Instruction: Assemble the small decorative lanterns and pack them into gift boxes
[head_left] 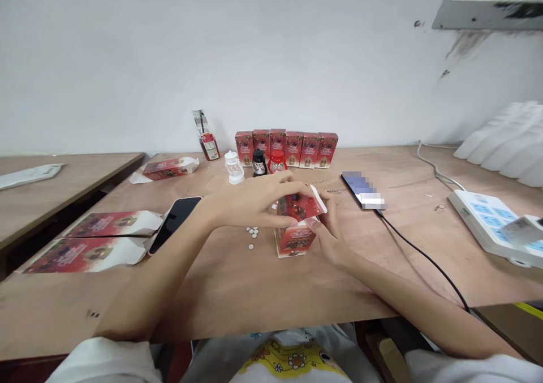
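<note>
A small red printed cardboard box (293, 242) stands upright on the table in front of me. Its lid flap is raised and tilted, with a white edge on the right. My left hand (261, 202) reaches over the top and pinches this flap between thumb and fingers. On the box's right side, my right hand (333, 237) grips near the top edge, its thumb at the front. The inside of the box is hidden from me. Several small white discs (253, 231) lie left of the box. Behind my left hand stand white (234, 167), black (259, 163) and red (278, 161) miniature lanterns.
Several closed red boxes (311, 150) line the wall. Flattened cartons (89, 254), a phone (176, 220) and another carton (167, 168) lie left. A bottle (209, 145) stands behind. At right are a cabled phone (360, 189), power strip (487, 224) and white stacked pieces (504, 142).
</note>
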`<state>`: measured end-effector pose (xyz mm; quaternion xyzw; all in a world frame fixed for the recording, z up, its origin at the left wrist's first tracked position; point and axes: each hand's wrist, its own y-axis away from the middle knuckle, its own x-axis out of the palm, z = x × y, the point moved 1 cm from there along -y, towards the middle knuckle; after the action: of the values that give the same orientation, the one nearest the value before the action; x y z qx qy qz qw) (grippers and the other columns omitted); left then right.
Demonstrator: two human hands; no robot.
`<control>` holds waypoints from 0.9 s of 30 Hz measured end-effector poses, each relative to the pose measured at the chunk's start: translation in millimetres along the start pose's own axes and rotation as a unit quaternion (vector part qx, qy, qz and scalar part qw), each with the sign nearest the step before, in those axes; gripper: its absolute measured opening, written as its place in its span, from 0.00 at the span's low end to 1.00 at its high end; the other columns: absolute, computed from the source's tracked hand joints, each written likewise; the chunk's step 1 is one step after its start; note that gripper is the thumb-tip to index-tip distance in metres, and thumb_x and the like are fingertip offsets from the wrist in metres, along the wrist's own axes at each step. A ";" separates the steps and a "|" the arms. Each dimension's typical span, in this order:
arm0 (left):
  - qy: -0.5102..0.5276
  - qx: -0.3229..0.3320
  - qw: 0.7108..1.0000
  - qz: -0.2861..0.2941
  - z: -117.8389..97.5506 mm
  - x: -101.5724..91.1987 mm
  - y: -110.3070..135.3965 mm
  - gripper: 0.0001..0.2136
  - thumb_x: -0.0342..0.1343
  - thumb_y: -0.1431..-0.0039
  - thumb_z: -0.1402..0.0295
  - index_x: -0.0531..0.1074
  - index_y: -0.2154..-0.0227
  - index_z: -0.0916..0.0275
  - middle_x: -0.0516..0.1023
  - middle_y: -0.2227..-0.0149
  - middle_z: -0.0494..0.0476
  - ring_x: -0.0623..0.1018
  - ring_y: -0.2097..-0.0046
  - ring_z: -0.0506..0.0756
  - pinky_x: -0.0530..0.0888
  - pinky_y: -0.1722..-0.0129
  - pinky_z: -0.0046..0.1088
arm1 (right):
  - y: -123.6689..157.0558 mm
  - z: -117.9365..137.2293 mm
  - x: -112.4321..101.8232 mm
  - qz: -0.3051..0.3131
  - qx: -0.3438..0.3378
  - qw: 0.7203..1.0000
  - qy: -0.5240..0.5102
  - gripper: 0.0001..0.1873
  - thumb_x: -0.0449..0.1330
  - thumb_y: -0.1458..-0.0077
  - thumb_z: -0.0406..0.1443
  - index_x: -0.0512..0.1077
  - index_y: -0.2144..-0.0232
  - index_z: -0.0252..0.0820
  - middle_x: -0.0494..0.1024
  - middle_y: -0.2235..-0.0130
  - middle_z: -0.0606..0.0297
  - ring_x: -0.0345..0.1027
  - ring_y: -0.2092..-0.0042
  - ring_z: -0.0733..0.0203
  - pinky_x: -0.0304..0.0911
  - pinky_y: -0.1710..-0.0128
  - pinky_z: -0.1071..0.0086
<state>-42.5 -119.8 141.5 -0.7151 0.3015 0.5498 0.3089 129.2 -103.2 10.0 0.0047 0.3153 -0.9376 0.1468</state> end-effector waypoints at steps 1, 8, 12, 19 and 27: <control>-0.003 -0.004 1.000 0.005 -0.7 1.4 -0.8 0.19 0.51 0.40 0.57 0.64 0.48 0.57 0.68 0.52 0.58 0.72 0.56 0.54 0.67 0.58 0.28 | 1.0 0.6 0.9 0.000 -0.011 1.000 0.003 0.21 0.52 0.41 0.44 0.53 0.47 0.52 0.62 0.47 0.61 0.59 0.44 0.56 0.61 0.46 0.59; -0.036 -0.011 0.999 0.008 -1.7 3.5 -1.2 0.19 0.50 0.41 0.52 0.66 0.51 0.54 0.66 0.59 0.55 0.69 0.64 0.52 0.65 0.66 0.26 | -0.6 -1.2 2.8 0.058 -0.039 0.998 0.011 0.34 0.54 0.42 0.46 0.41 0.40 0.52 0.59 0.42 0.55 0.59 0.41 0.55 0.61 0.43 0.55; -0.032 -0.012 0.999 0.011 0.1 4.2 -2.1 0.17 0.51 0.41 0.54 0.68 0.53 0.54 0.66 0.58 0.55 0.70 0.63 0.52 0.65 0.64 0.27 | -3.2 -1.8 1.2 0.074 -0.037 0.997 0.005 0.34 0.55 0.42 0.46 0.42 0.40 0.52 0.57 0.40 0.54 0.58 0.40 0.55 0.60 0.42 0.55; -0.040 -0.016 0.999 0.024 -1.9 7.2 -5.2 0.17 0.49 0.40 0.54 0.69 0.51 0.54 0.67 0.55 0.56 0.71 0.59 0.53 0.67 0.65 0.25 | -1.9 -2.7 0.0 0.065 -0.026 0.997 0.021 0.30 0.56 0.43 0.45 0.49 0.42 0.51 0.57 0.40 0.55 0.56 0.39 0.52 0.60 0.42 0.53; -0.026 -0.020 0.999 0.031 1.2 10.4 -3.8 0.19 0.45 0.37 0.53 0.66 0.47 0.52 0.68 0.50 0.56 0.71 0.54 0.54 0.68 0.60 0.26 | -3.6 -6.4 1.3 0.053 -0.027 0.998 0.003 0.30 0.57 0.44 0.47 0.51 0.44 0.51 0.59 0.41 0.56 0.56 0.39 0.54 0.59 0.41 0.55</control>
<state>-38.0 -117.5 131.5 -0.6964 0.3047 0.5838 0.2852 126.4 -97.1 6.9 0.0201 0.3406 -0.9193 0.1959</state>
